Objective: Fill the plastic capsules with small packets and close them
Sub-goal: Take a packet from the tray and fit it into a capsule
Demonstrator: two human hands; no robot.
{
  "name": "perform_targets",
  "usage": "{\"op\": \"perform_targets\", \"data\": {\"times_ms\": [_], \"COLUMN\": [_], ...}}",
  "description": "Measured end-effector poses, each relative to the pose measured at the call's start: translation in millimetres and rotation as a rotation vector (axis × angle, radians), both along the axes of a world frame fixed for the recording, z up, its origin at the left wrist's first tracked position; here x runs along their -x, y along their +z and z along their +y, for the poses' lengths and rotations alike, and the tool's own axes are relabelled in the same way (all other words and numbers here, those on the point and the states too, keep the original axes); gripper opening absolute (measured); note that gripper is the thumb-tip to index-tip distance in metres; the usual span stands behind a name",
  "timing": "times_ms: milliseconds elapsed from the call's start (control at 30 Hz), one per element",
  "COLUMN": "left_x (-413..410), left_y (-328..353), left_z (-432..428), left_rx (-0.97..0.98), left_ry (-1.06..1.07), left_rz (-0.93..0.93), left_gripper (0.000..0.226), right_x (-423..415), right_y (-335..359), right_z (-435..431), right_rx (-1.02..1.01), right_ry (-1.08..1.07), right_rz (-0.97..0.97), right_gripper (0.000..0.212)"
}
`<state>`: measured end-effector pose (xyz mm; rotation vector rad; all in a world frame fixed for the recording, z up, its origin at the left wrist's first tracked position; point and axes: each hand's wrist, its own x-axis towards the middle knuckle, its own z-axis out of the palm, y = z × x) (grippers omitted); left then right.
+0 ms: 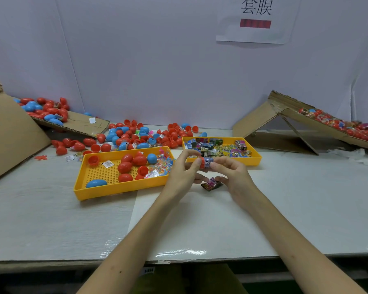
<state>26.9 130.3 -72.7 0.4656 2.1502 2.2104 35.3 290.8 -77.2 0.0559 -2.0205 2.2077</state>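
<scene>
While the left hand [181, 172] pinches a red capsule [201, 162] above the desk [51, 209], the right hand [232, 175] pinches a packet [208, 161] half into its mouth — not closed yet. Many capsules [125, 167] in the yellow tray [119, 190] seemingly remain.

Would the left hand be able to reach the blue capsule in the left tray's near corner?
Probably not yet: the left hand pinches a red capsule, though the way to the blue capsule looks open.

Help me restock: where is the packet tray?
Head view, right of centre: the packet tray lies to the right of the capsule tray, with the right hand just in front of it.
</scene>
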Motion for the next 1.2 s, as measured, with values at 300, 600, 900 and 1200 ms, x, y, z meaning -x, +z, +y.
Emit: {"op": "perform_targets", "data": {"times_ms": [300,600,900,1200], "left_x": [0.0,1.4,1.1,0.5], "left_y": [0.0,-0.3,-0.8,-0.6], "left_z": [-0.2,0.6,0.3,-0.2], "left_rx": [0.107,0.104,0.108,0.115], "left_ry": [0.09,0.12,0.111,0.119], "left_rz": [0.065,0.088,0.097,0.078], "left_gripper": [0.013,0.011,0.012,0.016], "right_x": [-1.0,0.0,0.8,-1.7], "right_y": [1.5,0.7,-1.6,0.8], "right_z": [-0.8,0.3,1.0,0.4], "right_rx": [-0.008,0.036,0.019,-0.023], "right_ry": [0.05,0.075,0.082,0.077], "right_rz": [-0.02,-0.028,-0.005,-0.014], "right_gripper": [0.013,0.004,0.023,0.009]}}
